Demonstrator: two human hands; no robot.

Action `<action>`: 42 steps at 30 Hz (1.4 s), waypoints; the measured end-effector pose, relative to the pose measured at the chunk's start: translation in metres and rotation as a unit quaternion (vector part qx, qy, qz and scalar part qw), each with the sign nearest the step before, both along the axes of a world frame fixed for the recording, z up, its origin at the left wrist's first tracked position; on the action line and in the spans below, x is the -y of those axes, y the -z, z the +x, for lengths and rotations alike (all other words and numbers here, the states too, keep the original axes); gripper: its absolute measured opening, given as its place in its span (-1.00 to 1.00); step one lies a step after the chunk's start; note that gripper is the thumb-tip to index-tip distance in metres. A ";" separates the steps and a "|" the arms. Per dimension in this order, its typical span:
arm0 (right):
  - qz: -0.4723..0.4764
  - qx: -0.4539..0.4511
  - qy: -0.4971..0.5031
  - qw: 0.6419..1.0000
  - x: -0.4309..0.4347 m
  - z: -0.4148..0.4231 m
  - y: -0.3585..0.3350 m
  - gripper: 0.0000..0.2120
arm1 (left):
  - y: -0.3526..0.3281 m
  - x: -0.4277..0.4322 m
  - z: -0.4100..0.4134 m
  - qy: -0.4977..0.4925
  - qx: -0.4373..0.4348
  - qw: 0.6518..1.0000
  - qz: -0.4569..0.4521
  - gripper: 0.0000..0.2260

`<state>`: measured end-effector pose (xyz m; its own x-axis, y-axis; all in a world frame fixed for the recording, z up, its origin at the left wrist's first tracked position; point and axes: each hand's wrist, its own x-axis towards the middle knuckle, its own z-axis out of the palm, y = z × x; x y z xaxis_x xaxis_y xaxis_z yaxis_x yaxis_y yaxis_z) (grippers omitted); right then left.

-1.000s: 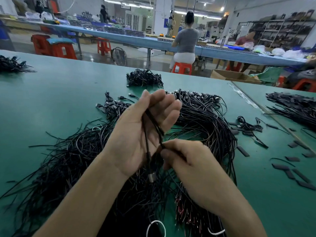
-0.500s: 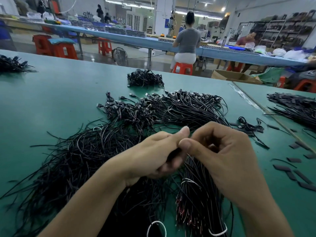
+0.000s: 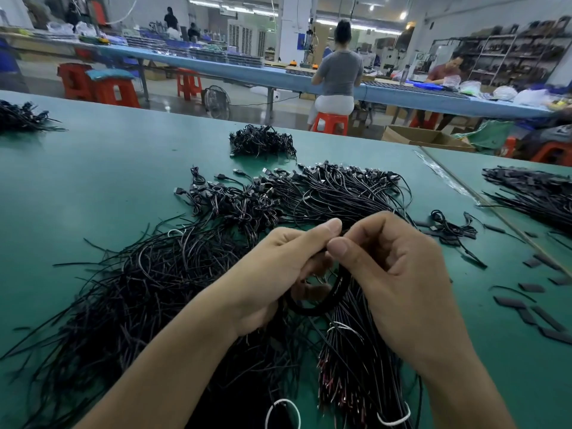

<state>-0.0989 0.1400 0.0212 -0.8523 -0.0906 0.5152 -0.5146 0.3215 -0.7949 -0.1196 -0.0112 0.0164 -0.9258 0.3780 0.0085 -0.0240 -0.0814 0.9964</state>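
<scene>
Your left hand [image 3: 275, 274] and right hand [image 3: 399, 283] both pinch one looped cable [image 3: 322, 308], thumbs nearly touching. The pile [image 3: 139, 289] spreads at 9 o'clock from them on the counter [image 3: 93, 181].

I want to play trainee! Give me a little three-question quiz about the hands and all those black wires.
1. True or false: the left-hand grip and the right-hand grip both hold the looped thin black cable.
2. Pick one: the flat black sleeve pieces lie
A. on the table, right of both hands
B. on an orange stool
C. inside a cardboard box
3. Fill the gap: the smooth table top is coloured ___.

Key: 1 true; 2 A; 3 green.
</scene>
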 end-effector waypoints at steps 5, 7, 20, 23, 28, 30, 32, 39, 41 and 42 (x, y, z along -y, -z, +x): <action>-0.020 -0.057 0.024 0.998 0.012 0.003 0.000 -0.87 | -0.007 0.000 0.007 0.146 0.165 0.966 0.138 -0.62; -0.010 -0.061 0.044 0.997 0.012 0.004 0.000 -0.86 | -0.005 -0.001 0.006 0.137 0.165 0.972 0.101 -0.53; -0.011 0.033 0.078 0.996 0.009 -0.004 0.007 -0.81 | 0.005 0.013 -0.008 0.044 0.064 0.994 -0.077 -0.46; 0.004 0.086 0.047 0.995 0.010 -0.006 0.012 -0.73 | 0.005 0.018 -0.012 -0.041 0.047 0.997 -0.049 -0.48; 0.315 0.198 0.009 0.928 0.018 -0.008 0.038 -0.88 | 0.005 0.020 -0.016 -0.172 0.008 0.984 0.053 -0.47; 0.369 0.190 0.013 0.910 0.026 -0.009 0.049 -0.86 | 0.005 0.019 -0.016 -0.199 -0.006 0.978 0.066 -0.48; 0.413 0.180 0.022 0.893 0.035 -0.010 0.056 -0.83 | 0.005 0.018 -0.015 -0.213 -0.025 0.974 0.073 -0.49; 0.413 0.177 0.033 0.893 0.042 -0.014 0.069 -0.89 | 0.006 0.015 -0.014 -0.263 -0.088 0.958 0.070 -0.53; 0.415 0.170 0.031 0.893 0.042 -0.014 0.069 -0.86 | 0.007 0.014 -0.015 -0.276 -0.080 0.955 0.074 -0.52; 0.424 0.169 0.025 0.890 0.042 -0.013 0.070 -0.85 | 0.007 0.014 -0.015 -0.279 -0.076 0.954 0.078 -0.52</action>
